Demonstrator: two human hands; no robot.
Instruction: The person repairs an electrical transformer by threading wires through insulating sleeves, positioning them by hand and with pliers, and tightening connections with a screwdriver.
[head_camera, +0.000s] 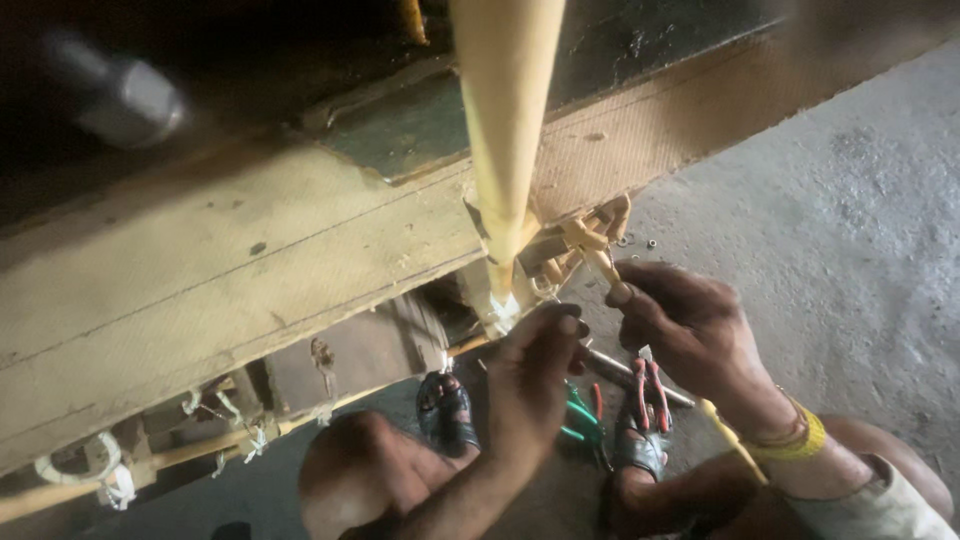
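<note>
A thick yellow cane pole (503, 120) runs down from the top to a joint (503, 305) bound with white strips, under a worn wooden plank (230, 270). My left hand (535, 375) reaches up to that joint, its fingertips on the binding. To the right, my right hand (690, 330) pinches a thin cane stick (597, 258) that sticks out from a bundle of short cane pieces. A yellow band sits on my right wrist (795, 435). What the left fingers grip is hidden.
Red-handled pliers (650, 385) and green-handled cutters (583, 415) lie on the floor between my sandalled feet (445, 410). A metal rod (625, 372) lies beside them. Grey concrete floor (850, 220) spreads right. Thin cane rails with white ties (120, 470) run lower left.
</note>
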